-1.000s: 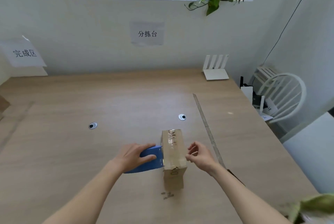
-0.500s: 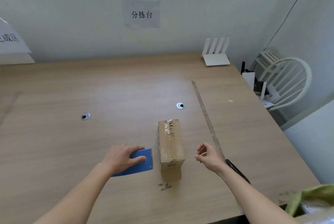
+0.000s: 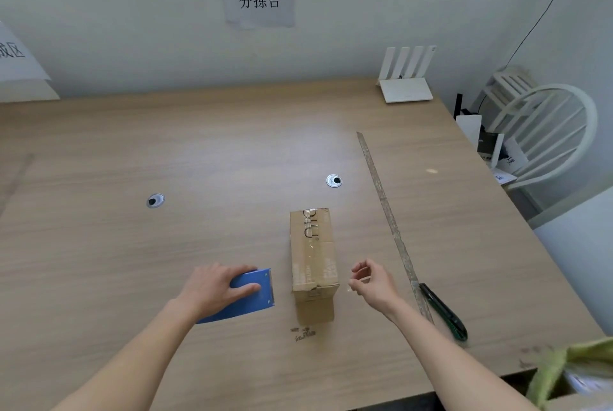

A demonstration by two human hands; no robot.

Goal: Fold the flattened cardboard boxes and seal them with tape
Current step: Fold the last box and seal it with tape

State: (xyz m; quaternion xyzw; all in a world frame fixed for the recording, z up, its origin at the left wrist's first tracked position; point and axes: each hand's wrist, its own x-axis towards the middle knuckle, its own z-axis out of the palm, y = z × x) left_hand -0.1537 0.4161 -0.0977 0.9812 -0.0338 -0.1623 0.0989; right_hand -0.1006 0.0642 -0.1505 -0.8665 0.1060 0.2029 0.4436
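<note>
Box: a small cardboard box (image 3: 313,261) stands folded on the counter (image 3: 166,151), between the two hands, touching neither. Clear tape runs along its top seam.
Near end: the flap facing the person looks a little ragged; whether its tape is pressed down I cannot tell.
Left hand: the left hand (image 3: 214,288) lies on a blue tape dispenser (image 3: 245,294) just left of the box, thumb along the near side and fingers over the top, a loose grip around it.
Right hand: the right hand (image 3: 373,283) hovers just right of the box, fingers curled, thumb and forefinger close together. It may be pinching a scrap of clear tape, but it is too faint to be sure.
Nearby: a long ruler (image 3: 388,211) lies right of the box, with a dark green knife (image 3: 444,314) beside its near end. Small scraps (image 3: 303,334) sit in front of the box.
Stage: my guess is that this box is nearly sealed.
Risk 1: if a tape tail is stuck to the right fingers, it could catch the box and drag or tip it, since nothing steadies the box.
Risk 2: a loose near flap could spring open if left unpressed.
Risk 3: a right-hand sweep could knock the knife or ruler.
</note>
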